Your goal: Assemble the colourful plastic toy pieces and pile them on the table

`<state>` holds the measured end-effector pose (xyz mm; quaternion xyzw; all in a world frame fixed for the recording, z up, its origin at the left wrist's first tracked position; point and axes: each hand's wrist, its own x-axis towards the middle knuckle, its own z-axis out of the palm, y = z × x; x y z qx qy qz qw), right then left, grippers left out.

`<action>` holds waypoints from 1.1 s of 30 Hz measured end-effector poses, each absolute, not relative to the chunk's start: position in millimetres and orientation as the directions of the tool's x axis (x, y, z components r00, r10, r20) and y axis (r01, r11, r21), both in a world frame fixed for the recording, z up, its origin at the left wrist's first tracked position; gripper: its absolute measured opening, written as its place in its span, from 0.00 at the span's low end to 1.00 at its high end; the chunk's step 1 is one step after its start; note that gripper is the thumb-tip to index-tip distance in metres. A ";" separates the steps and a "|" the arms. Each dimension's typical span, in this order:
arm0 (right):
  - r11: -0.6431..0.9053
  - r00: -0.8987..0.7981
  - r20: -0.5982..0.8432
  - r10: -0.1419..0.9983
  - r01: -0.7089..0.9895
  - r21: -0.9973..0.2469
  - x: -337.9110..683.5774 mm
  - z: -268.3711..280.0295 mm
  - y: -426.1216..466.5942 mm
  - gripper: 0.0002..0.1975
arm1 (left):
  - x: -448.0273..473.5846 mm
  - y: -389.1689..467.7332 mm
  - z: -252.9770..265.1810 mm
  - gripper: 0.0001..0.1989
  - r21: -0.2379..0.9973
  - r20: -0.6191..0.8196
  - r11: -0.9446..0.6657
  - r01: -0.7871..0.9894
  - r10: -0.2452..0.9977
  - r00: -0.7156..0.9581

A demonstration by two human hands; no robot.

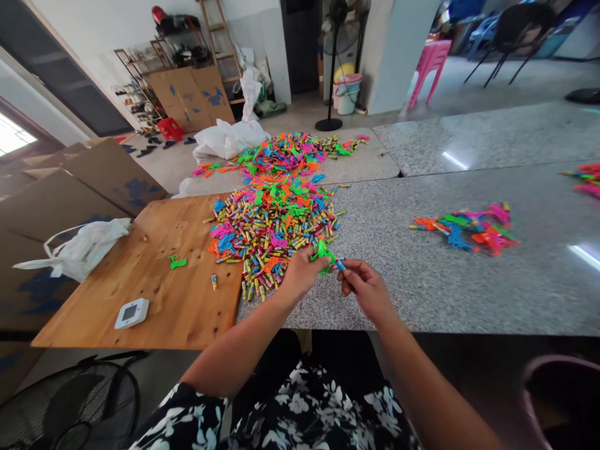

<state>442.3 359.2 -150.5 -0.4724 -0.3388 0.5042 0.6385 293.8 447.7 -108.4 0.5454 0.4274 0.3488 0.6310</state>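
Observation:
My left hand (302, 273) is closed around a green plastic toy gun (322, 255), just above the near edge of the pile. Between the thumb and fingers of my right hand (365, 287) is a small tube with a blue and white label (340, 265), its end up against the toy gun. Whether the tube sits inside the gun cannot be made out. Right behind my hands spreads a heap of labelled tubes (262, 234) mixed with pink, orange, blue and green toy guns. A single green toy gun (177, 262) and one tube (214, 281) lie on the wooden board.
To the right, a small group of toy guns with tubes (469, 228) lies on the speckled stone table (375, 231). The wooden board (187, 319) holds a white digital device (132, 313) and a white plastic bag (87, 247). Cardboard boxes (103, 181) stand at the left.

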 end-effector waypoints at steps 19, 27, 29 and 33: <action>0.063 0.823 -0.115 0.556 -0.179 -0.982 579.9 -167.1 387.3 0.23 | 269.2 569.9 -133.5 0.15 0.700 0.123 -0.212 0.682 0.977 0.176; -0.094 0.135 0.024 0.991 0.794 -0.601 486.5 -190.0 393.3 0.12 | 254.5 632.7 -135.9 0.25 0.151 0.087 -0.286 0.946 0.957 0.276; -0.079 0.078 -0.021 0.997 0.888 -0.452 464.1 -193.4 391.9 0.13 | 259.5 627.7 -137.8 0.21 0.137 0.116 -0.308 0.942 0.949 0.293; -0.104 0.079 -0.081 0.994 0.917 -0.385 452.9 -195.0 394.5 0.12 | 258.6 618.8 -135.0 0.08 0.320 0.207 -0.380 0.868 0.922 0.327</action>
